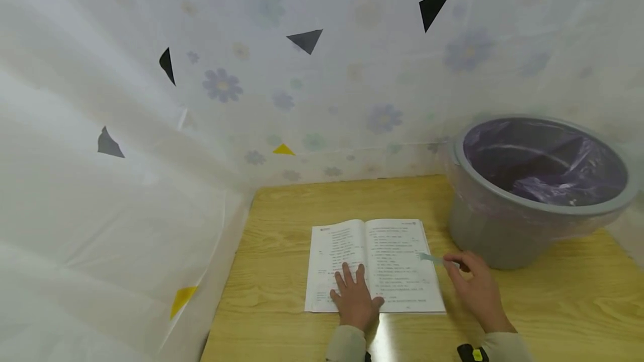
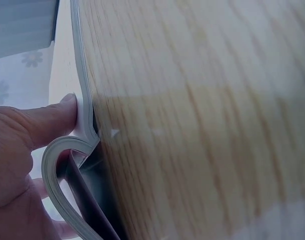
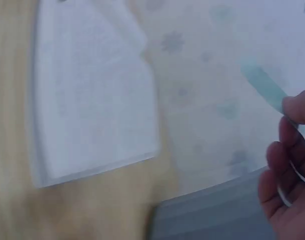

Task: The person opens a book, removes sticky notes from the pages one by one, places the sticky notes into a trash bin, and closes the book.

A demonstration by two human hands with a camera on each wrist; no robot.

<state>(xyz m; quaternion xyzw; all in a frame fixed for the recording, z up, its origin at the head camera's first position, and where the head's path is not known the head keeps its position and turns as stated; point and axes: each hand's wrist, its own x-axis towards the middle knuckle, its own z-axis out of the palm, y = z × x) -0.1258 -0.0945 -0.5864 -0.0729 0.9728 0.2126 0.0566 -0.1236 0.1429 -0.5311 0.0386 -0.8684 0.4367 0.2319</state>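
An open book (image 1: pixel 397 267) with printed pages lies on the wooden table. My left hand (image 1: pixel 354 298) rests on its lower middle with the fingers spread. In the left wrist view the thumb (image 2: pixel 52 120) presses beside the fold, and the book's lower edge (image 2: pixel 55 165) bends up into a curve. My right hand (image 1: pixel 475 289) is just off the book's right edge. Between thumb and forefinger it pinches a thin pale green strip (image 3: pixel 265 85), whose free end points toward the right page. What the strip is made of, I cannot tell.
A large grey bin (image 1: pixel 498 233) lined with a thin purple bag (image 1: pixel 553 186) stands on the table behind the right hand. Pale plastic sheeting (image 1: pixel 322 99) with flowers and dark triangles hangs at the back and left. The wooden table (image 1: pixel 271 250) surrounds the book.
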